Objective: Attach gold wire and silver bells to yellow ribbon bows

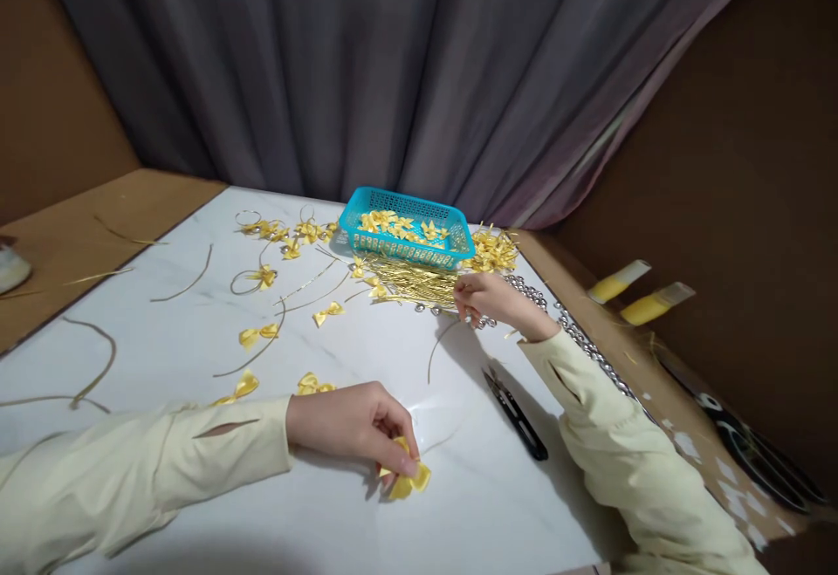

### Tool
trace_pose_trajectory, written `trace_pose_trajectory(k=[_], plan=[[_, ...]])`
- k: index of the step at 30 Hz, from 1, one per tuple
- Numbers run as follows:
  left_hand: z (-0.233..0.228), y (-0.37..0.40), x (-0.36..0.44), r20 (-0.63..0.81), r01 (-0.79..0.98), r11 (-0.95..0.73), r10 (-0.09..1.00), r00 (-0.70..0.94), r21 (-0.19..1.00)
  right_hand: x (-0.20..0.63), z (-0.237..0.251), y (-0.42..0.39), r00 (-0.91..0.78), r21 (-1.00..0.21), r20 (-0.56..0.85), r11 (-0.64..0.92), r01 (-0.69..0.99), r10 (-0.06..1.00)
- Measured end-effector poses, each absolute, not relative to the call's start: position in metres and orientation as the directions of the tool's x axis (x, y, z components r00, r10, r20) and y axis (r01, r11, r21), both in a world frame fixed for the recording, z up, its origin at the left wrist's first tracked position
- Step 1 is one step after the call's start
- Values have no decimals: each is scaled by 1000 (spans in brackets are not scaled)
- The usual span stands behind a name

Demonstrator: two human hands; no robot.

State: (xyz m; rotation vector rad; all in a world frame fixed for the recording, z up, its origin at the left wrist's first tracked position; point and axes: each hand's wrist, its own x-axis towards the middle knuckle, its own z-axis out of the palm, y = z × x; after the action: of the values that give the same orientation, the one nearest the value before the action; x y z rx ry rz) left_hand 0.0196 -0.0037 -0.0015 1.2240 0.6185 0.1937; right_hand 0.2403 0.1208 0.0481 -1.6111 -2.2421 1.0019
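Note:
My left hand (357, 427) pinches a yellow satin ribbon bow (411, 481) just above the white tabletop, with a thin strand trailing from it to the right. Farther back, my right hand (488, 296) has its fingers drawn together, pointing down over the silver beads (484, 322) at the right end of a bundle of gold wire ties (412, 280). Whatever those fingers may hold is hidden. Between the hands lie black thread snips (514, 414). Loose yellow bows (327, 313) are scattered left of the bundle, one of them (314, 383) partly behind my left wrist.
A turquoise plastic basket (406, 252) of bows stands at the back, with a yellow ribbon pile (494, 249) beside it. More silver beads (589, 348) line the right edge. Black scissors (752, 448) and two yellow-filled tubes (655, 303) lie farther right. Cords (98, 366) lie left.

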Motion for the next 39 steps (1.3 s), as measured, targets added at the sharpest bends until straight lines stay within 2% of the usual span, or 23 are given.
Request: trace_pose_trajectory(k=[11,17,24,28,31,35,39], plan=[[-3,-4,20,-339,171,374,449,827,911,226,38,115,-350,-360,-176,271,893,920],[-3,-4,20,-334,167,372,446,830,913,226,30,111,-351,-226,-108,321,920,930],[-4,-4,20,-332,162,371,457,825,914,224,8,112,-395,-185,-143,368,911,907],[-5,-4,21,-328,157,373,458,826,914,221,3,117,-402,-227,-158,363,904,902],[-5,-4,21,-330,156,379,453,828,912,220,3,120,-407,-310,-151,348,885,901],[-6,-4,21,-324,147,384,451,832,911,224,7,118,-430,-512,-135,309,802,892],[-5,-4,22,-310,131,389,443,841,912,234,15,113,-451,-763,-159,181,621,878]])
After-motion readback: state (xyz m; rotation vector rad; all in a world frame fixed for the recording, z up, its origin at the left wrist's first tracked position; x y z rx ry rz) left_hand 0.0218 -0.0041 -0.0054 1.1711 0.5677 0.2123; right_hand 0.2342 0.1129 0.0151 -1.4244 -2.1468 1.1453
